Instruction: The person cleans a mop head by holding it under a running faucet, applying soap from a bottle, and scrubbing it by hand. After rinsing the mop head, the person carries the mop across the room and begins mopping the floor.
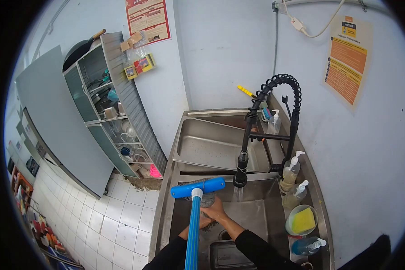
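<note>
A mop with a blue head and a blue striped pole rises over the sink, its pole running down toward me. Grey mop cloth hangs from the head into the sink basin. My right hand is closed around the cloth just below the head. Lower down, my left hand is closed on the cloth too, partly hidden behind the pole and the right hand. Water runs from the black spring faucet, to the right of the mop head.
A large steel pan lies across the back basin. Pump bottles and a bowl with a yellow sponge line the right ledge. A dark tray sits low in the basin. A cabinet stands left.
</note>
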`<state>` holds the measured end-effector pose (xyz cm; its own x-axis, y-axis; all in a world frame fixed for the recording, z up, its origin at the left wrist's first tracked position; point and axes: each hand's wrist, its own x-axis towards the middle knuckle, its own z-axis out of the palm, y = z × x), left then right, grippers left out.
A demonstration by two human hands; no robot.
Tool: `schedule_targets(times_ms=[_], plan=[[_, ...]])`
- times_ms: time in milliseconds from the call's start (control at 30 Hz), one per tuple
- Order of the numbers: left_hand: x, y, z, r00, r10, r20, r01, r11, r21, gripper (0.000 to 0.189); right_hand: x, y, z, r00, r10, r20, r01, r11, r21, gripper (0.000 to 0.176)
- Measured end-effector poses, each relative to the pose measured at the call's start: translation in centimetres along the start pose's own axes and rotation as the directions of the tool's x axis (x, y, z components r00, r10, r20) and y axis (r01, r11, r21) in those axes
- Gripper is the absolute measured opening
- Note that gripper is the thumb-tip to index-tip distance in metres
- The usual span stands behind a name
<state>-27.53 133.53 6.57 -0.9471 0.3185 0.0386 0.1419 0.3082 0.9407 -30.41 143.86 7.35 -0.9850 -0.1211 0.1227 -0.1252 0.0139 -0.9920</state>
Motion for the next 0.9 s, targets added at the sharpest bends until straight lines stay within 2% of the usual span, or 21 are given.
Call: schedule_targets(times_ms=[167,267,367,467,500,567,600,667,767,867,900], plan=[[0.1,0.0,0.0,0.981,0.068,-0.18,-0.043,0.989,0.142,0.036,-0.3,-2.6,0.3,0.984,-0.097,-0.149,0.059,0.968,-0.243,0.064],[0.5,-0.5,-0.1,0.952,0.116,-0.282,-0.047,0.969,0.242,0.036,0.1,-2.3,0.3,0.995,-0.027,-0.094,0.007,0.979,-0.205,0.072],[1.0,-1.2,-0.9,0.922,0.165,-0.349,-0.046,0.945,0.325,0.036,0.7,0.4,0.3,0.94,-0.304,-0.154,0.267,0.938,-0.219,0.093],[1.2,-1.4,-1.9,0.918,0.178,-0.353,-0.093,0.965,0.244,0.036,-1.8,1.1,-1.4,0.995,-0.015,-0.101,0.029,0.989,0.142,0.114],[1.1,0.4,-2.2,0.917,0.185,-0.353,-0.122,0.974,0.193,0.037,-2.4,1.9,-2.1,0.998,0.057,0.038,-0.064,0.977,0.203,0.107],[1.0,4.9,-3.0,0.968,0.068,-0.241,-0.033,0.989,0.143,0.038,-3.0,3.4,-3.2,0.931,0.174,0.32,-0.268,0.922,0.28,0.095],[1.0,5.8,-2.7,0.967,0.087,-0.238,-0.055,0.989,0.135,0.038,-2.3,4.4,-3.0,0.871,0.187,0.455,-0.31,0.927,0.212,0.084],[0.8,6.7,-2.0,0.964,0.123,-0.235,-0.097,0.988,0.119,0.039,-0.8,6.2,-2.5,0.688,0.22,0.691,-0.359,0.931,0.062,0.063],[1.8,3.4,-2.4,0.987,0.114,-0.117,-0.097,0.985,0.141,0.042,-0.1,5.1,-2.3,0.655,0.253,0.712,-0.547,0.809,0.215,0.035],[2.4,1.8,-2.4,0.958,0.184,-0.22,-0.152,0.976,0.156,0.043,-0.8,1.8,-1.6,0.773,0.386,0.502,-0.532,0.827,0.183,0.042],[2.8,0.5,-2.0,0.953,0.165,-0.254,-0.134,0.982,0.137,0.042,-0.9,2.2,-1.2,0.828,0.329,0.454,-0.455,0.867,0.203,0.043]])
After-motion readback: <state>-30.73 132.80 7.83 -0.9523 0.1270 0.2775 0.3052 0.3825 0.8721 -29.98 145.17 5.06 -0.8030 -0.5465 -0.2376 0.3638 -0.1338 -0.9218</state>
